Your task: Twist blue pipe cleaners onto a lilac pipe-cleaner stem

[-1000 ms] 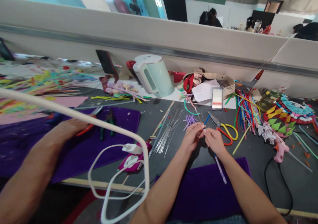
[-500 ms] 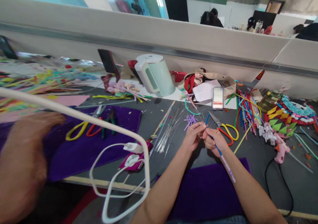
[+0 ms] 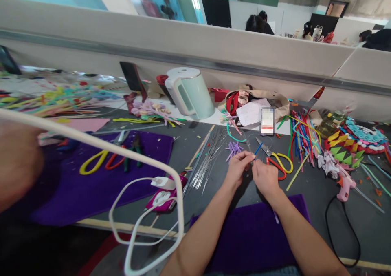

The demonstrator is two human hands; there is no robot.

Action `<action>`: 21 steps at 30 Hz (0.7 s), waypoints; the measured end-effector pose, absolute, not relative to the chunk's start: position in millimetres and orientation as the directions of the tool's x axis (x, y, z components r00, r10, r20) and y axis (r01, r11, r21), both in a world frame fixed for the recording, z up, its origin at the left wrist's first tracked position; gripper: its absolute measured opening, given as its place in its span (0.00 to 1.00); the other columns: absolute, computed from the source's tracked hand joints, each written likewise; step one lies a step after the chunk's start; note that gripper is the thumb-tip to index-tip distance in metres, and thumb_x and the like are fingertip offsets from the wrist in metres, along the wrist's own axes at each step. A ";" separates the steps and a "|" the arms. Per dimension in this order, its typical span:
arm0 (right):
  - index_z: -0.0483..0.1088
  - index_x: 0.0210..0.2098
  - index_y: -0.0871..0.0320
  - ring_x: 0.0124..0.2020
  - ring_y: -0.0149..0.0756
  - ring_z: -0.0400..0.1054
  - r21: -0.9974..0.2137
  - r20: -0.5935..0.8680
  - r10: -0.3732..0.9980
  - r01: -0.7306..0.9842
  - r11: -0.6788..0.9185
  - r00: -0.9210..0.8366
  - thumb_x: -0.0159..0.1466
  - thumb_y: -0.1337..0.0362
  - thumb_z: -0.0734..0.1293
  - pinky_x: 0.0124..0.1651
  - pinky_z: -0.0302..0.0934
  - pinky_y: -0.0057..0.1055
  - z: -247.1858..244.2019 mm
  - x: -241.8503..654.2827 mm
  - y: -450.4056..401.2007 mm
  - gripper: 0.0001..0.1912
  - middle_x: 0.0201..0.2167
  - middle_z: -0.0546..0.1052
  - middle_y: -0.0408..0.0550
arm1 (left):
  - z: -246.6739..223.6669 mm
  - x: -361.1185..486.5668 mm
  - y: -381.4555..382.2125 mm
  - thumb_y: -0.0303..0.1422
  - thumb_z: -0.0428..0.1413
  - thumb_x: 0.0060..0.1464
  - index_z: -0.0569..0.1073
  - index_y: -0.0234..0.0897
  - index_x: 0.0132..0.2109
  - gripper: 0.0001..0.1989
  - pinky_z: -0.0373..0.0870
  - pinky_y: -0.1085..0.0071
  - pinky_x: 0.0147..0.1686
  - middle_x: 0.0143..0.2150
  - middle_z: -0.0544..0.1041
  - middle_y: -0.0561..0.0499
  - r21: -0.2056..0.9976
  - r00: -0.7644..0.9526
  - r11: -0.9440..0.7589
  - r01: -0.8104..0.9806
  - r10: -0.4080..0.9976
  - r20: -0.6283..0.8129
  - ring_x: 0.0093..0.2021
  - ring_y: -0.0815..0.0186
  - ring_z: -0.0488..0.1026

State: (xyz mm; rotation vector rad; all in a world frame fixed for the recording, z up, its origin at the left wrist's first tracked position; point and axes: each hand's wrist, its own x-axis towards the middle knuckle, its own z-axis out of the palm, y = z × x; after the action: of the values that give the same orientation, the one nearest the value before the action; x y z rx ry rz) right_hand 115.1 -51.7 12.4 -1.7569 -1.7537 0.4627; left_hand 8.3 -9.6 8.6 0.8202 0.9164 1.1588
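Observation:
My left hand (image 3: 240,166) is closed, its fingertips pinching a thin blue stick (image 3: 258,149) whose end sticks up between the hands. Close beside it, my right hand (image 3: 265,177) is closed on the lower part of the same stick. A small pale purple tip (image 3: 276,217) shows below the right wrist; the length between is hidden. Scissors with yellow and red handles (image 3: 279,164) lie just beyond the right hand. A purple fuzzy bunch (image 3: 233,150) rests behind the left hand, and a purple cloth (image 3: 253,235) is under the forearms.
Thin silver wires (image 3: 210,157) lie left of my hands. A pale green kettle (image 3: 195,94) stands behind. To the right are colourful stems (image 3: 305,135) and a pink glue gun (image 3: 345,185). A white tube (image 3: 91,137) crosses the left foreground, near another person's blurred arm (image 3: 18,166).
My right hand has turned over, back upward, and now hides most of the stick. The blue end leans further right. The other person's arm has moved left.

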 end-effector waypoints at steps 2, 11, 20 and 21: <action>0.68 0.28 0.60 0.17 0.27 0.57 -0.828 0.099 0.995 0.556 0.074 0.014 0.63 0.57 0.55 0.24 0.46 0.24 14.5 112.5 -51.0 0.17 0.15 0.65 0.43 | 8.3 6.1 -8.1 0.33 0.64 0.36 0.72 0.32 0.25 0.11 0.46 0.79 0.15 0.15 0.63 0.59 0.855 0.196 0.270 -0.443 0.960 -0.201 0.14 0.79 0.54; 0.65 0.28 0.59 0.08 0.23 0.34 -0.631 -0.078 0.783 -0.578 -0.518 -0.617 0.65 0.55 0.54 0.12 0.33 0.21 16.3 121.9 -42.9 0.17 0.07 0.48 0.30 | 12.6 2.4 -9.3 0.33 0.64 0.37 0.71 0.32 0.27 0.11 0.50 0.80 0.15 0.13 0.64 0.58 0.764 0.321 0.399 -0.508 0.910 -0.262 0.13 0.79 0.56; 0.66 0.23 0.60 0.07 0.21 0.37 -0.896 -0.068 0.942 -0.396 -0.203 -0.329 0.61 0.53 0.59 0.12 0.34 0.21 12.3 114.5 -41.5 0.19 0.05 0.51 0.30 | 10.3 5.7 -9.3 0.32 0.63 0.38 0.70 0.33 0.25 0.10 0.49 0.79 0.16 0.14 0.65 0.58 0.819 0.242 0.288 -0.497 0.952 -0.187 0.12 0.79 0.57; 0.66 0.23 0.60 0.07 0.21 0.39 -0.935 -0.055 0.954 -0.320 -0.153 -0.295 0.61 0.52 0.58 0.13 0.36 0.21 10.4 114.0 -40.6 0.20 0.05 0.51 0.31 | 10.3 6.3 -9.4 0.33 0.63 0.38 0.70 0.33 0.24 0.10 0.48 0.79 0.16 0.13 0.64 0.59 0.830 0.230 0.272 -0.486 0.957 -0.178 0.12 0.79 0.56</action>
State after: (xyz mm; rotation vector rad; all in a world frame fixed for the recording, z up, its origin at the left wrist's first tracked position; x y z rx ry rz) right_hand 114.0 -40.6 10.4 -0.8704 -1.0880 1.6396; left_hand 6.3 -9.4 10.3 0.7276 0.7944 1.1226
